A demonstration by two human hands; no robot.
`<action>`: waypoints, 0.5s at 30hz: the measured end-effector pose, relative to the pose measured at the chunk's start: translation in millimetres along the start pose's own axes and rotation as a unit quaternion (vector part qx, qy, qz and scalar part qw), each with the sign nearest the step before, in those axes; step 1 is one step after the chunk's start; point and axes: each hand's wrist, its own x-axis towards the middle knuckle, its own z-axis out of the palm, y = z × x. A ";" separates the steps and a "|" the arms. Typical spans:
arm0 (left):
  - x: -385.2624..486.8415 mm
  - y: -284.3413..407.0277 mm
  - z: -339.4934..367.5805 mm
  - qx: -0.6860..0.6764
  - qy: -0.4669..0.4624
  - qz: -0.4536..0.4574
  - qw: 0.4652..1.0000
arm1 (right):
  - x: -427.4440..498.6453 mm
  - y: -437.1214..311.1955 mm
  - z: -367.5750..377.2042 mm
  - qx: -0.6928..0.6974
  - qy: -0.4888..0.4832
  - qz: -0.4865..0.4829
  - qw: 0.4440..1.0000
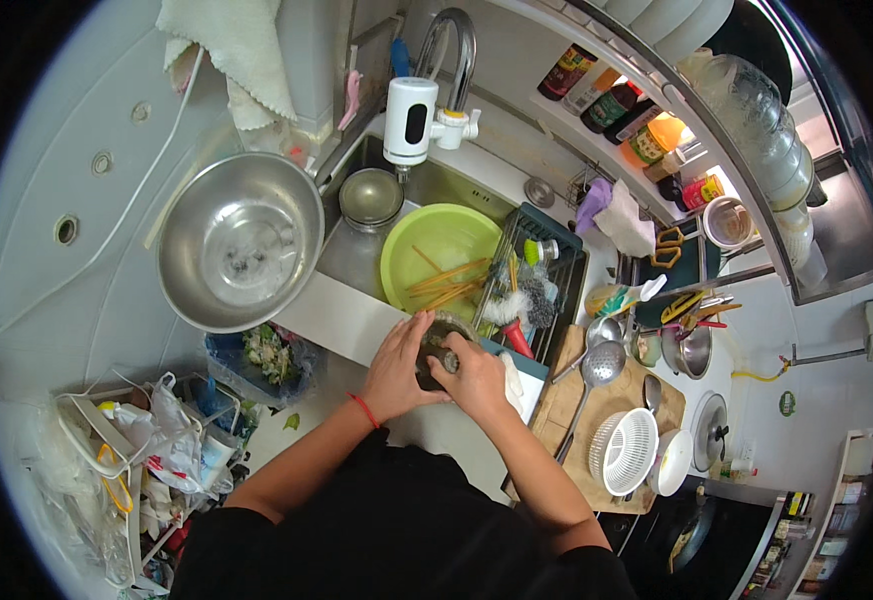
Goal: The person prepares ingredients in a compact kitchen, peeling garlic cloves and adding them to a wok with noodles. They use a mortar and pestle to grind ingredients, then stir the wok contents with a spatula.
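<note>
My left hand [399, 367] is curled around the side of a small dark bowl [430, 349] at the sink's front edge. Inside its mouth are the fingers of my right hand [479, 379], pressing a small greyish wad that I cannot make out clearly. Just beyond, a lime-green plastic basin [390, 274] sits in the stainless steel sink [350, 259]. Several wooden chopsticks [448, 281] lie in that basin. Stacked metal bowls [371, 196] stand at the sink's back left corner, below the white electric faucet heater [410, 120].
A large stainless steel basin [238, 240] rests left of the sink. On the right are a drain rack [568, 300] with scrubbers, a wooden cutting board [556, 409] bearing a skimmer [603, 364], and a white colander [624, 450]. Food scraps [268, 356] fill a bin at lower left.
</note>
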 end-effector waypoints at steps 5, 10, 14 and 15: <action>3.0 0.4 4.3 0.033 0.030 0.016 0.999 | -8.7 -3.6 14.9 -0.032 0.003 -0.011 0.999; -2.2 6.3 0.1 0.008 0.006 -0.001 1.000 | -0.7 -6.0 -8.6 0.017 0.076 -0.018 0.997; 3.5 -3.8 6.0 0.032 0.018 0.019 0.999 | 3.2 -0.5 6.5 -0.030 -0.002 0.006 1.000; 2.3 -3.0 5.3 0.029 0.019 0.022 0.999 | 2.1 -0.5 4.2 -0.022 0.017 -0.001 1.000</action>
